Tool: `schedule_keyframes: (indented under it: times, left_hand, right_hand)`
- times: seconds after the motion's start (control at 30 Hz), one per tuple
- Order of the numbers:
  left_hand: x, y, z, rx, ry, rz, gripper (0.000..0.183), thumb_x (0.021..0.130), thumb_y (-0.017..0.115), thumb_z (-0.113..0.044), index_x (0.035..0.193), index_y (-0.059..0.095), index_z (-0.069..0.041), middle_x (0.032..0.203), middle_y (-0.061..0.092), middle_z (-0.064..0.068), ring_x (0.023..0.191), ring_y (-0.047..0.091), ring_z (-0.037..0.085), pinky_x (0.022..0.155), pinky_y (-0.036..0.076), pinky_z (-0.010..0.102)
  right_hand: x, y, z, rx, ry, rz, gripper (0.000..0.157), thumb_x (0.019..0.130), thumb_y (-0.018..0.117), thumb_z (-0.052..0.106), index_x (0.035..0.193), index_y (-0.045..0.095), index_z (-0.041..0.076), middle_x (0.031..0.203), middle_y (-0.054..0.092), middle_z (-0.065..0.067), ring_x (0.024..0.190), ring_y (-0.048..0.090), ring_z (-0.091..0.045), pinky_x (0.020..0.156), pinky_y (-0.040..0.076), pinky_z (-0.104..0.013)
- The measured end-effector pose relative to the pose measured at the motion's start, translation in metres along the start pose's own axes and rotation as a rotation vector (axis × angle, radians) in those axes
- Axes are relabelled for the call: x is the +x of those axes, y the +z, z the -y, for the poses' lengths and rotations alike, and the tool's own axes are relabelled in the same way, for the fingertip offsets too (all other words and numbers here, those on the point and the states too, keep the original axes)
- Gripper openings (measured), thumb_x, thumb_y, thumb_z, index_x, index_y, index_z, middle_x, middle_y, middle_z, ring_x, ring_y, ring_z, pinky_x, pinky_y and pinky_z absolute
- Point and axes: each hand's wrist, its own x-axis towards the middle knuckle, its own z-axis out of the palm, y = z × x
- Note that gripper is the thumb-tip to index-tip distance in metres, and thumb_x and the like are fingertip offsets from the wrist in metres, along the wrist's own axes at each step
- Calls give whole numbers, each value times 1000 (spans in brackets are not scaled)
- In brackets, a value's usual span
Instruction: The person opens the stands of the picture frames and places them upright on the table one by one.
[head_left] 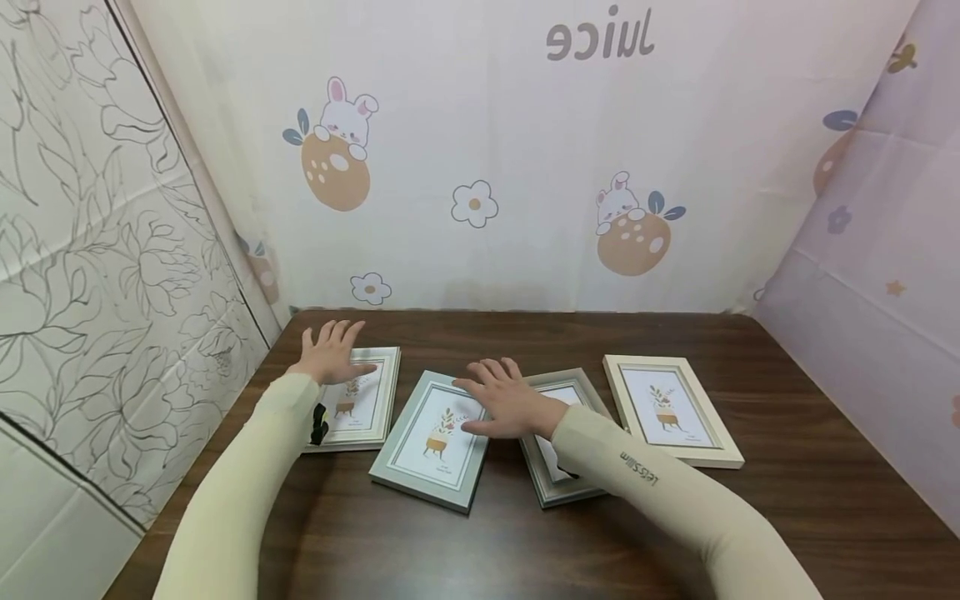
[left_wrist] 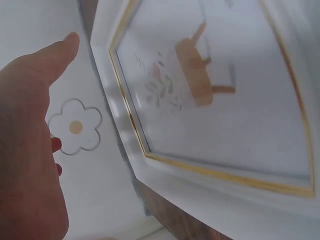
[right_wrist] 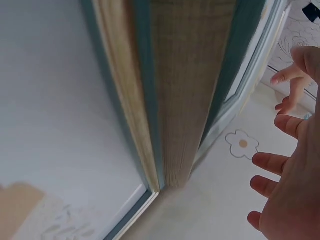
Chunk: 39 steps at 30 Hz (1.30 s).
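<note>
My left hand (head_left: 327, 358), fingers spread, hovers over the far part of a white picture frame (head_left: 386, 400) at the left. In the left wrist view a gold line runs round the inside of this white frame (left_wrist: 225, 207). Between the two middle frames reaches my right hand (head_left: 513, 408), its fingers spread too. The right hand overlaps the right edge of a blue-grey picture frame (head_left: 405, 442) and partly hides a taupe picture frame (head_left: 540, 475). Neither hand grips anything. Each frame shows a print of a potted plant.
A cream picture frame (head_left: 720, 442) lies tilted at the right of the dark wooden table (head_left: 465, 550). A pale curtain (head_left: 480, 108) with rabbits and flowers stands behind the table. Patterned panels close in the left and right sides.
</note>
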Motion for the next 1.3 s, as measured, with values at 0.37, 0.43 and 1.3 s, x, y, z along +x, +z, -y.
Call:
schedule_keyframes:
  times: [0.37, 0.43, 1.3]
  left_hand:
    - [12, 7, 17, 15, -86, 88, 73, 100, 50, -50, 156, 28, -8, 157, 18, 30, 145, 4, 51, 108, -4, 71]
    - [14, 10, 19, 11, -96, 94, 69, 101, 49, -47, 155, 31, -8, 157, 18, 31, 145, 4, 52, 108, -4, 72]
    - [25, 31, 26, 72, -84, -14, 43, 104, 51, -22, 143, 46, -3, 146, 46, 25, 143, 22, 49, 108, 1, 72]
  right_hand:
    - [7, 5, 5, -32, -74, 10, 69, 96, 52, 58, 152, 39, 19, 153, 33, -16, 141, 26, -33, 110, 18, -62]
    - [8, 6, 6, -35, -80, 21, 70, 97, 51, 58, 153, 38, 19, 154, 33, -16, 142, 25, -33, 110, 17, -62]
    - [-1, 9, 2, -12, -16, 1, 69, 97, 52, 58, 153, 38, 22, 154, 33, -13, 141, 27, -32, 111, 17, -60]
